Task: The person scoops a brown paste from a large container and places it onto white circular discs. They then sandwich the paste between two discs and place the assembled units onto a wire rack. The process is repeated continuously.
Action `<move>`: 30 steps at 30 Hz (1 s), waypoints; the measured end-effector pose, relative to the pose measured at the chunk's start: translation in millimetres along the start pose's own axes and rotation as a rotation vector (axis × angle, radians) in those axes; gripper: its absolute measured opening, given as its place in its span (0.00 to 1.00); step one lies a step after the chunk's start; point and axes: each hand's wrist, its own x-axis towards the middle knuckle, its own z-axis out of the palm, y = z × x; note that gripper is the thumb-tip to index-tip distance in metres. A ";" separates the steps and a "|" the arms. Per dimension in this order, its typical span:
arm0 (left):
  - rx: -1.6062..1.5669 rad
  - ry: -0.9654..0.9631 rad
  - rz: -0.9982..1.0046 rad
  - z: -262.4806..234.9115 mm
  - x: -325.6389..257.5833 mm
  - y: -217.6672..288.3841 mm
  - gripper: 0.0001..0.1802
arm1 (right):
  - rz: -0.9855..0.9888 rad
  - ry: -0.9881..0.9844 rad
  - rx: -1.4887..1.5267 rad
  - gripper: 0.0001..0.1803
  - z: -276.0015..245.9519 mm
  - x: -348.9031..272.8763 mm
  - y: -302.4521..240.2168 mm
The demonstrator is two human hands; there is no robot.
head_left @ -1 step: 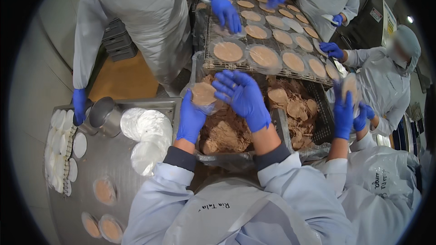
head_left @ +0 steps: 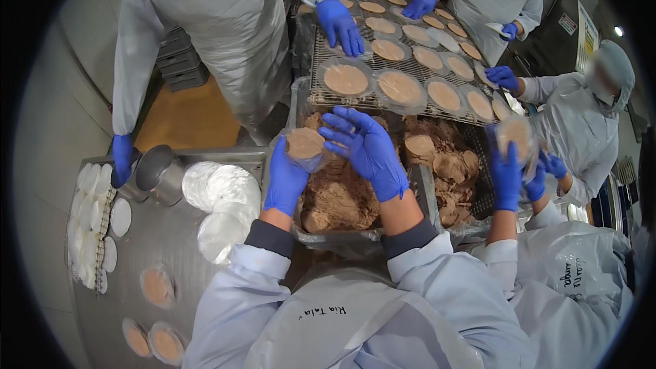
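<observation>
The left hand (head_left: 285,184) is clamped on one patty (head_left: 304,142), held up above the left of two bins (head_left: 342,240) of meat (head_left: 339,199); the right hand (head_left: 369,154) has its fingers apart beside the patty, and I cannot tell whether they touch it. On the steel table (head_left: 171,249) at left are three more patties (head_left: 157,287) and two metal cups (head_left: 164,179).

In the middle, the left hand (head_left: 286,179) holds a round, flat patty (head_left: 305,142) on clear film (head_left: 312,163). The right hand (head_left: 371,156) is spread just beside it. Under them is a bin (head_left: 342,238) of brown mush (head_left: 338,201). At the top, more patties (head_left: 345,79) lie on wire mesh (head_left: 364,102).
</observation>
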 end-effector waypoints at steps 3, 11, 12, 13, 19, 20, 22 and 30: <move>0.071 0.046 0.026 0.7 2.0 18.4 0.27 | -0.596 0.132 -0.825 0.31 3.2 -3.3 -22.0; -0.024 -0.228 -0.128 60.2 55.3 -9.5 0.28 | -0.716 0.561 -2.003 0.32 -80.5 18.3 -28.4; -0.022 -0.211 -0.138 65.3 58.6 -19.1 0.28 | -0.698 0.526 -1.915 0.31 -79.1 16.0 -35.2; -0.018 -0.193 -0.147 69.5 60.9 -25.7 0.28 | -0.682 0.490 -1.827 0.29 -78.3 12.8 -39.3; 0.323 -0.064 -0.031 43.8 43.7 -42.1 0.23 | -0.808 0.503 -0.906 0.22 -51.3 -16.1 -58.0; 0.236 -0.025 -0.055 40.8 29.7 -39.7 0.23 | -0.882 0.478 -0.923 0.23 -42.9 -15.3 -50.6; 0.108 -0.002 -0.133 49.9 8.0 -31.9 0.24 | -1.047 0.440 -1.286 0.25 -25.0 -18.2 -27.3; 0.122 -0.099 -0.028 51.8 -3.0 9.8 0.24 | -0.246 -0.142 -0.726 0.19 28.7 -39.7 -11.1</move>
